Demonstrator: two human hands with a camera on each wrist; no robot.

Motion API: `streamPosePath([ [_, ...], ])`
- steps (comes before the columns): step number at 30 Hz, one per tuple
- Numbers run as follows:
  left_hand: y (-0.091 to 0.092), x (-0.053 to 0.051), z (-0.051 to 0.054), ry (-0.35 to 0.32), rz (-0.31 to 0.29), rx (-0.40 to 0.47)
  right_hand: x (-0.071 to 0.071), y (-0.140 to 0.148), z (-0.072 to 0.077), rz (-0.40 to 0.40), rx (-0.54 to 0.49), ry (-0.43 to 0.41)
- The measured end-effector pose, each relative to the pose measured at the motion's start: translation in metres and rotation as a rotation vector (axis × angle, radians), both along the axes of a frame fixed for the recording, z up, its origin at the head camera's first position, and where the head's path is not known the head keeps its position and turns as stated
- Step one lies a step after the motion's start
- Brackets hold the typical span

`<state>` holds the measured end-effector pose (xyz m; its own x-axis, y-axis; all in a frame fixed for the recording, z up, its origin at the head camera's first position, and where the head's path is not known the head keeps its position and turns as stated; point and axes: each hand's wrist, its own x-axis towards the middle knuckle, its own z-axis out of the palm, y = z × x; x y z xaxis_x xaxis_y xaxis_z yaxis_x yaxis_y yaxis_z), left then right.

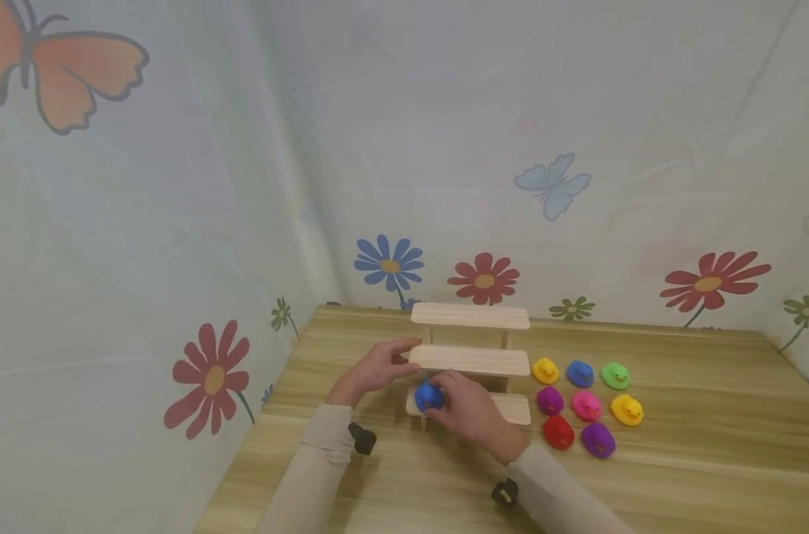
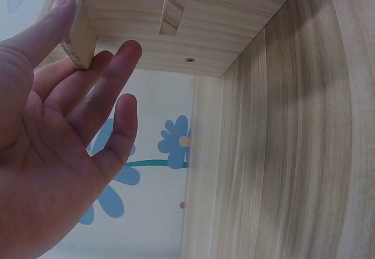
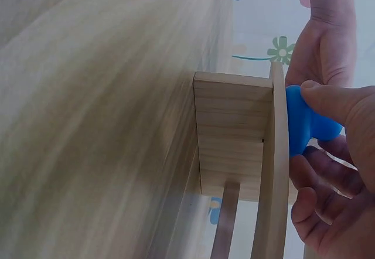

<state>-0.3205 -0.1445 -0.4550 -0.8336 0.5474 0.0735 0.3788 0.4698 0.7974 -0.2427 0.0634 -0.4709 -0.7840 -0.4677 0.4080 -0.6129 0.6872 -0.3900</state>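
Observation:
A small three-tier wooden shelf (image 1: 469,361) stands on the table. My left hand (image 1: 377,365) holds the left end of its middle board, thumb on one side and fingers on the other, as the left wrist view shows (image 2: 64,112). On the left part of the bottom board sits a blue rubber duck (image 1: 428,398), pinched by my right hand (image 1: 472,412) between thumb and fingers. In the right wrist view the duck (image 3: 300,121) touches the board, and the right hand (image 3: 345,177) partly covers it.
Right of the shelf, several rubber ducks stand in rows on the wood-grain table (image 1: 698,445), among them a yellow duck (image 1: 546,371), a green duck (image 1: 615,376), a pink duck (image 1: 587,406) and a red duck (image 1: 559,432). A flower-printed curtain (image 1: 444,185) hangs behind.

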Motion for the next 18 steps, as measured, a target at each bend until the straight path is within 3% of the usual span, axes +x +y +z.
streamPosePath([
  [18,0.0,0.002,0.001,-0.017,0.019,0.001,0.006,0.022,0.003,0.002,0.003,-0.061],
])
